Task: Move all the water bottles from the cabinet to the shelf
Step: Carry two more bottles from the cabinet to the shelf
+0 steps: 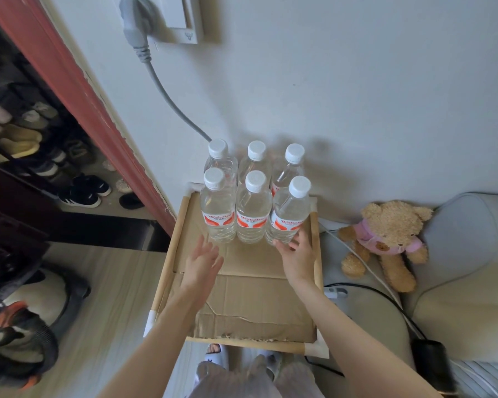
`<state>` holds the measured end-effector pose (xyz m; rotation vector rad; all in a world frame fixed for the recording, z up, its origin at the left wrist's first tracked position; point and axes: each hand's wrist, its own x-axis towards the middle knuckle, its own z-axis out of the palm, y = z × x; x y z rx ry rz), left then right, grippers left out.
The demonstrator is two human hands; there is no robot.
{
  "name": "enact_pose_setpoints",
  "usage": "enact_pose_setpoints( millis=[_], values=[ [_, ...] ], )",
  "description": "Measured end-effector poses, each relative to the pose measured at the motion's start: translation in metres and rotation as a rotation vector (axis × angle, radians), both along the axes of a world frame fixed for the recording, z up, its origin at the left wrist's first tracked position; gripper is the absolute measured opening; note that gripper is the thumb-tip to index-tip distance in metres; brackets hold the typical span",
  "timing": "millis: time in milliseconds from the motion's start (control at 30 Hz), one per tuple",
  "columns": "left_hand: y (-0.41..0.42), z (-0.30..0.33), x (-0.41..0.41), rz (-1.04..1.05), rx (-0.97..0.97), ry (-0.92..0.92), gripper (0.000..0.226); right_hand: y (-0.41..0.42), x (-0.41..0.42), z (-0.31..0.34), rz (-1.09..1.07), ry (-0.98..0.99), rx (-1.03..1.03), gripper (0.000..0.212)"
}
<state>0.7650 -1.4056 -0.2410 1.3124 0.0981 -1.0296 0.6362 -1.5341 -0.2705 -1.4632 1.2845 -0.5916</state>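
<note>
Nearest the camera are the person's legs and a foot in a slipper [213,349], just under the front rail of the shelf [167,271]. Both bare forearms reach forward over the sheet of cardboard [250,305] that covers the shelf top.

The left hand [203,262] hangs above the cardboard with its fingers spread and slightly blurred, its grip open and holding nothing. The nearest bottle stands just beyond its fingertips, apart from them.

The right hand [296,251] is further forward, its grip also open, fingers loosely curved. Its fingertips touch the base of the front right bottle [288,216] without closing round it.

Six water bottles [253,196] stand upright just past both hands, at the far end of the shelf, in two rows of three. All have white caps, and red and white labels show on the front row. The front left bottle [217,208] and front middle bottle [253,211] stand side by side, close together or touching.

Right of the right hand, a teddy bear [385,239] in a pink top lies on a pale cushion. Left of the left hand, well apart, shoes sit in an open cabinet [26,139]. Behind the bottles a grey cable [167,96] runs up the wall to a plug.
</note>
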Motion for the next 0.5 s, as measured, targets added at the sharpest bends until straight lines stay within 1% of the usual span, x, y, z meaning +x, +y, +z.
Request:
enact_pose_setpoints(
  millis=[100, 167, 300, 433, 500],
  values=[
    [-0.008, -0.002, -0.014, 0.051, -0.052, 0.262, 0.052, -0.002, 0.001, -0.001, -0.023, -0.004, 0.007, 0.042],
    [-0.017, 0.000, -0.021, 0.033, -0.081, 0.355, 0.049, -0.004, 0.002, -0.003, -0.034, 0.000, 0.013, 0.043],
    [-0.034, 0.009, -0.026, 0.045, -0.129, 0.392, 0.049, -0.005, 0.003, -0.005, -0.045, 0.008, 0.009, 0.045],
    [-0.038, 0.016, -0.031, 0.036, -0.128, 0.369, 0.048, -0.007, 0.003, -0.004, -0.038, 0.016, -0.004, 0.048],
    [-0.038, 0.018, -0.033, 0.025, -0.133, 0.363, 0.044, -0.007, 0.003, -0.004, -0.031, 0.023, -0.009, 0.047]
  ],
)
